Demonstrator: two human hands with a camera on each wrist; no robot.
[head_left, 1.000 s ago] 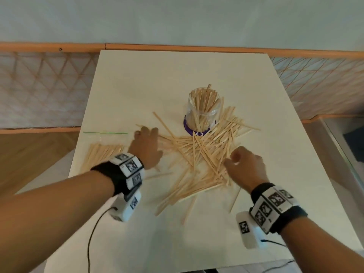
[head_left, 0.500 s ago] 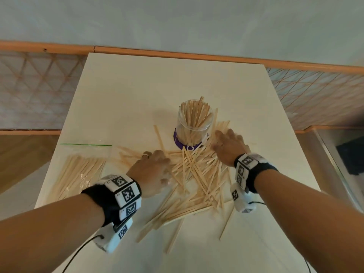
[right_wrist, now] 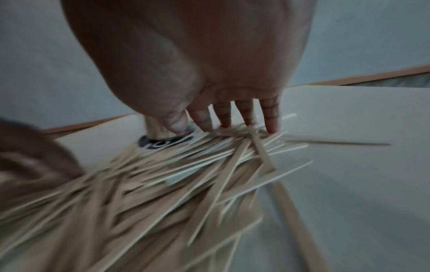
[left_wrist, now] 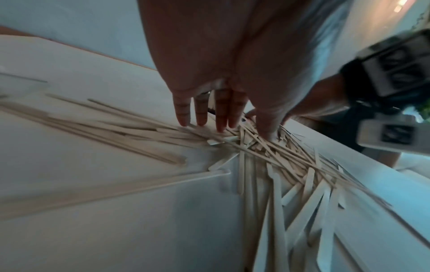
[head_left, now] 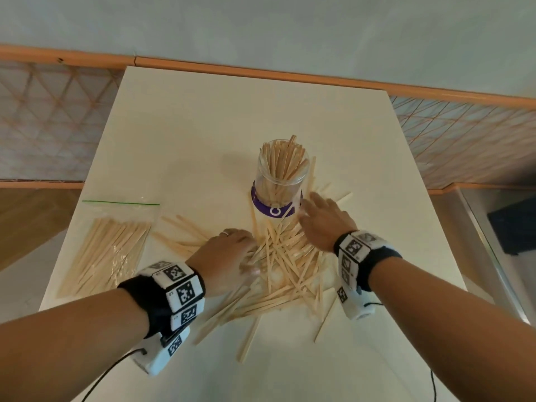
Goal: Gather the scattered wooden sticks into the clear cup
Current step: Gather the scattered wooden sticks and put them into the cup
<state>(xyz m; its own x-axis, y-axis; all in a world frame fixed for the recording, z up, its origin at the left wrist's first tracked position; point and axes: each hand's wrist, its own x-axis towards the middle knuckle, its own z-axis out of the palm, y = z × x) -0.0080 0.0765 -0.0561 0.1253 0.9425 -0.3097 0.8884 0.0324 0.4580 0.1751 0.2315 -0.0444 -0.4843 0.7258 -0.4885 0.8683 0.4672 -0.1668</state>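
Note:
A clear cup (head_left: 280, 175) on a purple base stands mid-table, packed with upright wooden sticks. A heap of scattered wooden sticks (head_left: 287, 265) (left_wrist: 267, 156) (right_wrist: 163, 174) lies in front of it. My left hand (head_left: 229, 256) (left_wrist: 209, 117) presses on the heap's left side, fingers straight and spread. My right hand (head_left: 322, 219) (right_wrist: 232, 117) lies on the heap's right side beside the cup's base, fingers extended, tips touching sticks. Neither hand holds a stick.
A clear zip bag (head_left: 110, 250) with a green seal holds more sticks at the table's left edge. The cream table (head_left: 203, 126) ends at a wall rail behind. A dark object (head_left: 513, 224) sits off the table's right side.
Both hands have pushed the sticks inward toward the cup. The right hand went forward to the cup's base; the left moved right onto the heap. The heap is tighter.

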